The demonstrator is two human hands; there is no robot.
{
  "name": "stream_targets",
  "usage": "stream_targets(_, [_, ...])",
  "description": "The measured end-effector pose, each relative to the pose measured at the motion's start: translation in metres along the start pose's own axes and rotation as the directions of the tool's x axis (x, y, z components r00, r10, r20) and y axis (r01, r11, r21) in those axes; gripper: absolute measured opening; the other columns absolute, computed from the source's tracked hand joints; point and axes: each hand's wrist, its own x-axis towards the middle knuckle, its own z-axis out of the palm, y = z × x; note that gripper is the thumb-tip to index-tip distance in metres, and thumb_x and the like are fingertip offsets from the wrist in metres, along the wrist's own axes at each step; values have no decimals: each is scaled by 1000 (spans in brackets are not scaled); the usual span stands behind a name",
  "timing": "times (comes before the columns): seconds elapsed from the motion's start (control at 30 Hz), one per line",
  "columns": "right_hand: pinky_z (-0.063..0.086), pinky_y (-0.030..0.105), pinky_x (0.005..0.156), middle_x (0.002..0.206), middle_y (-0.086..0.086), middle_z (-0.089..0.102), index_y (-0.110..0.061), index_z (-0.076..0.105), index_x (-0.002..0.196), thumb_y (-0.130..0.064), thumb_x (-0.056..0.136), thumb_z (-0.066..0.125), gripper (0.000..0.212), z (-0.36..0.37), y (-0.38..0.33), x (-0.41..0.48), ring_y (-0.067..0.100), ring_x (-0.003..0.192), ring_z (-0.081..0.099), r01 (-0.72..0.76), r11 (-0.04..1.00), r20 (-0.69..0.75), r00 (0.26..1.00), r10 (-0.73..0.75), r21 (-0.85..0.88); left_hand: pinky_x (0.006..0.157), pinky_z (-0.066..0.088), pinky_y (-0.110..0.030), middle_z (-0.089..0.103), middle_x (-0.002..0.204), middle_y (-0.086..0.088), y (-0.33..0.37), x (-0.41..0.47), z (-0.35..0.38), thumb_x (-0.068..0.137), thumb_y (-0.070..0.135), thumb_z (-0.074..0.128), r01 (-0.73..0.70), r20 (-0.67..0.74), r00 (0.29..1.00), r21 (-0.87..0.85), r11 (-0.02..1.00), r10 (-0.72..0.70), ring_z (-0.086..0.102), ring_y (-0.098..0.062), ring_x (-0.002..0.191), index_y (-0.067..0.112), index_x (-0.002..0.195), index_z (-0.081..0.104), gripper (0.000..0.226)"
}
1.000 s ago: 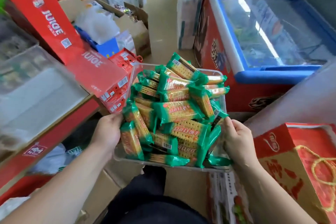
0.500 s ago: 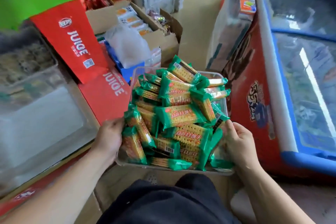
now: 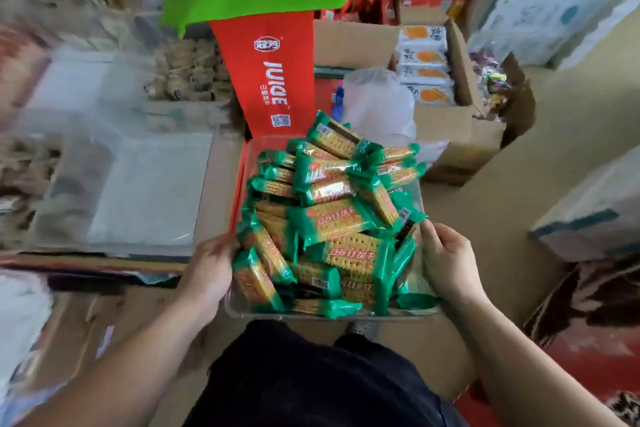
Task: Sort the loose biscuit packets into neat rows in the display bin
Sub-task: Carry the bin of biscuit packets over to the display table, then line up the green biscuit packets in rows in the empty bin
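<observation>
Head view: a clear display bin [image 3: 311,316], heaped with jumbled green biscuit packets [image 3: 332,218], sits in front of the person's lap. The left hand [image 3: 211,267] grips its left rim. The right hand [image 3: 446,260] curls round the right rim, probably gripping too; blur hides the fingertips. A second ago a freezer stood alongside; now a red juice box [image 3: 270,80] faces it, so the bin seems only carried — no rows begun.

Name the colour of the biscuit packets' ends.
Green; biscuit packets show best in head view.
</observation>
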Motion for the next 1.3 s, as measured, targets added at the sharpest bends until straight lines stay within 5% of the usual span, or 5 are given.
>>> stream_targets(0.27, [53,42,68,75,2,71,-17,68,80,-41,104,47,40,48,-9,65,26,74,65,33,998,135,991,-24,-61,77,56,-53,74,87,-17,-7,42,-1,84,31,47,265,-256,920,-151,952,-297,71,-35,87,13,79,66,28])
stream_targets(0.4, [44,34,62,72,3,67,-16,64,75,-40,105,47,42,74,-11,75,20,68,59,-5,999,112,994,9,-40,82,53,-44,69,107,-16,19,52,-4,104,37,44,314,-336,887,-62,947,-316,68,-34,97,14,103,64,31])
stream_targets(0.7, [37,35,57,69,15,60,-4,55,73,-30,107,44,44,100,-10,63,23,63,51,-11,998,76,997,16,-58,90,45,-44,66,112,-9,27,37,-18,108,38,45,281,-232,947,252,926,-224,61,-34,110,6,115,65,38])
stream_targets(0.87, [34,34,57,72,24,54,1,51,75,-30,107,43,45,109,-12,56,22,62,44,-31,998,58,998,35,-63,118,33,-43,43,158,-10,12,26,-31,104,38,54,221,-142,973,364,905,-180,41,-29,144,13,159,32,64])
stream_targets(1.3, [50,43,65,80,21,62,-5,58,81,-40,107,39,48,113,-17,55,34,72,58,-69,988,163,982,91,-138,68,42,-18,63,96,13,10,33,-37,85,27,81,-221,52,968,640,736,245,60,-8,87,24,108,67,27])
